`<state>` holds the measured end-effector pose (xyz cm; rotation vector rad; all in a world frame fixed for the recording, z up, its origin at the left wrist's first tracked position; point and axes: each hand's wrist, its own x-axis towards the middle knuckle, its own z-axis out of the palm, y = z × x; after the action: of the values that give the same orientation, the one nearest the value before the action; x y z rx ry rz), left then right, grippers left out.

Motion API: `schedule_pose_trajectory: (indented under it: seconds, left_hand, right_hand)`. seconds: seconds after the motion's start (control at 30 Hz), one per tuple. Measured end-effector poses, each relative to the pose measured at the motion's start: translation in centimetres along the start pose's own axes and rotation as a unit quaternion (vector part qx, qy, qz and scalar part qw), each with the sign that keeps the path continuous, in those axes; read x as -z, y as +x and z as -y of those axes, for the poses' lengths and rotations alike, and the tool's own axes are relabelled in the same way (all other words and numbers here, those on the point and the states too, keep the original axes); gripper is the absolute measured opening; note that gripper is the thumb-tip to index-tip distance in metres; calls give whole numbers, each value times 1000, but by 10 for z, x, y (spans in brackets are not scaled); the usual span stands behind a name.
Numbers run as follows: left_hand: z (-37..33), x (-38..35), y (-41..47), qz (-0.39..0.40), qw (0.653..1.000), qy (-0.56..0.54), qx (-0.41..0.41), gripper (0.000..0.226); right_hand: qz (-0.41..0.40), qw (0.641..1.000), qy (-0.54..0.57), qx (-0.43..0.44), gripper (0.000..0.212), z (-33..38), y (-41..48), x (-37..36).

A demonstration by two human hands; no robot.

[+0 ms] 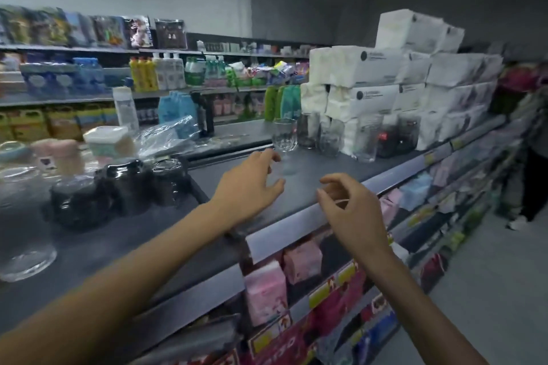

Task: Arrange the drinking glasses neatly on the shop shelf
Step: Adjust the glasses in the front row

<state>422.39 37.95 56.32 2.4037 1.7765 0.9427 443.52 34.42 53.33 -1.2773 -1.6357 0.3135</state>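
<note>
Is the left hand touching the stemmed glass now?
Cannot tell. In the head view the left hand has its fingertips right at the stem of the stemmed glass, but motion blur hides any contact or gap.

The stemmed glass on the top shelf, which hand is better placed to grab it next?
Left. The left hand is open over the shelf, fingertips just short of the stemmed glass. The right hand hangs farther back at the shelf's front edge.

A shop: stocked shelves (154,74), price-tag rails (439,154), stacked tissue packs (385,68).
</note>
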Motion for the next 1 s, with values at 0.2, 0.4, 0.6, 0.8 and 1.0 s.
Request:
schedule_pose_trajectory:
  seconds: [0.2,0.4,0.6,0.8,1.0]
  left_hand:
    - [26,-61,128,34,996,50,72,75]
    - [52,-110,213,-3,974,-33,225,126]
    - [58,-137,242,-69,955,-115,264,113]
    - [59,-135,247,-115,936,-164,291,94]
    - [47,-124,225,-153,909,-233,310,88]
  right_hand:
    - [3,994,-102,-50,48,-61,122,-24]
    - [-25,985,-142,-98,78,-88,202,-60]
    - [-9,981,-161,-108,110,-112,232,-74]
    - [-25,983,-149,-104,111,-113,237,-75]
    - [-13,992,-98,-75,115,-110,232,-72]
